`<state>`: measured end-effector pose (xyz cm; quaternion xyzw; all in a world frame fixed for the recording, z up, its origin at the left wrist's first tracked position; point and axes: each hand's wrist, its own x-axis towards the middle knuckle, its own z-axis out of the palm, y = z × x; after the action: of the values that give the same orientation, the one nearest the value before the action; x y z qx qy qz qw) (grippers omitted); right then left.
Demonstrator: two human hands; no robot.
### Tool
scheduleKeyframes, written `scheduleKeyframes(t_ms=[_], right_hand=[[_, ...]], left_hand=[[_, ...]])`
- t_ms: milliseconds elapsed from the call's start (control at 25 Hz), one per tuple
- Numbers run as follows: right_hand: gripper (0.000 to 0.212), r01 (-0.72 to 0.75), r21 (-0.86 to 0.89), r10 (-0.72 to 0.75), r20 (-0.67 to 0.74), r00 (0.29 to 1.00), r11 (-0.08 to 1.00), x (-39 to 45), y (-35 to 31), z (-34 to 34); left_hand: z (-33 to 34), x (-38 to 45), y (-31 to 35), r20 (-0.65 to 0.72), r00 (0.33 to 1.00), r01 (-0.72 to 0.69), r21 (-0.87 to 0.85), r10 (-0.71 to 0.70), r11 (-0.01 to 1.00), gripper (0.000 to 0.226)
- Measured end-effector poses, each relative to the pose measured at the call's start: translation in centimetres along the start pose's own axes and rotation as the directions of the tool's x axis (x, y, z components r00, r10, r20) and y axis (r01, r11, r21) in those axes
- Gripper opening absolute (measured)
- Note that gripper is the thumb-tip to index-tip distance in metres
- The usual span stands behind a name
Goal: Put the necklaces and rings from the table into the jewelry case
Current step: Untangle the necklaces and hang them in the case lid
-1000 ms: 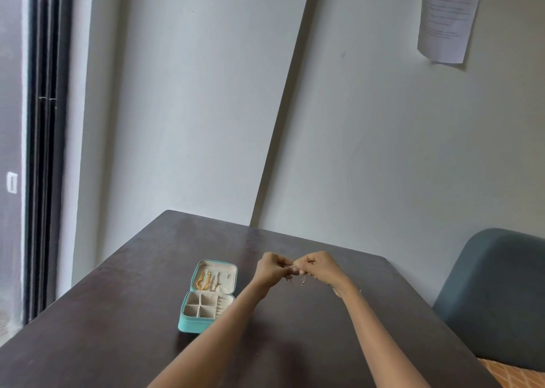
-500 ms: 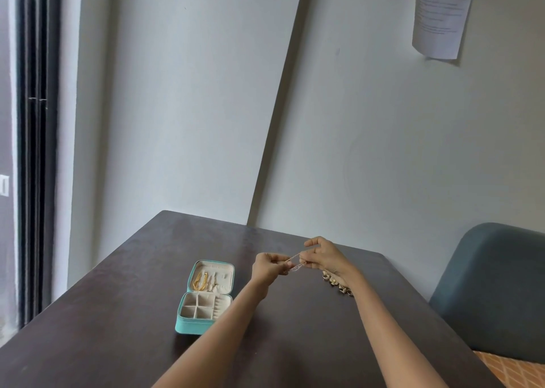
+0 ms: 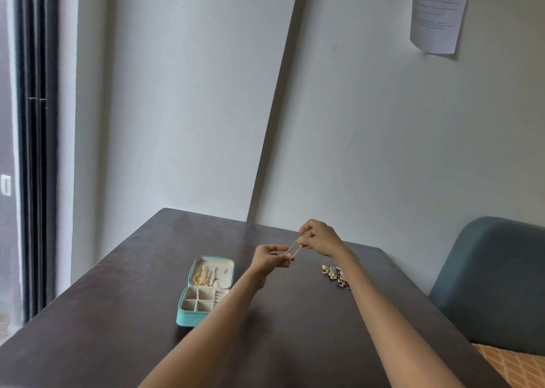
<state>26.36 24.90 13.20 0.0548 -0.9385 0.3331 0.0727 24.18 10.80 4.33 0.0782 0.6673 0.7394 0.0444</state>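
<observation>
A dark counter (image 3: 118,314) carries an open teal jewelry case (image 3: 206,291), gold pieces already in its lid. To the right of the case, above the counter, the right hand (image 3: 321,237) and left hand (image 3: 269,259) each pinch an end of a thin necklace (image 3: 295,247), each grip closed on the chain. Farther right of the case lies a cluster of rings (image 3: 336,275). Keeping the chain taut should prevent tangling on the way to the case.
</observation>
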Motion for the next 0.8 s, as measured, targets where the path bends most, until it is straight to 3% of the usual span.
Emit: scheduleKeyframes(t_ms=[160,360,520,680,760,800], right_hand=[[0.013,0.028,-0.056,-0.029,-0.016,0.999,0.998,-0.3,-0.8,-0.8],[0.016,0.041,-0.006,-0.041,-0.033,0.999,0.999,-0.7,-2.1,-0.3],[0.016,0.089,0.023,-0.089,-0.009,0.996,0.996,-1.2,-3.3,2.5],[0.015,0.120,0.085,-0.123,0.037,0.992,0.989,-1.3,-4.7,6.3],[0.015,0.131,0.097,-0.136,0.046,0.990,0.987,-1.1,-5.2,7.9],[0.016,0.138,0.102,-0.143,0.050,0.988,0.985,-1.0,-5.4,8.6]], left_hand=[[-1.8,-0.3,0.5,0.008,1.000,0.008,0.077,-0.009,0.997,0.053],[-4.9,0.4,0.3,-0.167,0.983,-0.049,0.133,0.071,0.990,0.042],[-8.9,0.2,0.3,-0.355,0.921,-0.019,0.368,0.159,0.930,0.030],[-13.6,-0.7,-0.3,-0.471,0.872,0.234,0.645,0.137,0.727,0.041],[-15.3,-0.7,-1.2,-0.493,0.869,0.357,0.679,0.037,0.642,0.045],[-15.9,-0.7,-1.6,-0.483,0.875,0.379,0.663,-0.017,0.646,0.047]])
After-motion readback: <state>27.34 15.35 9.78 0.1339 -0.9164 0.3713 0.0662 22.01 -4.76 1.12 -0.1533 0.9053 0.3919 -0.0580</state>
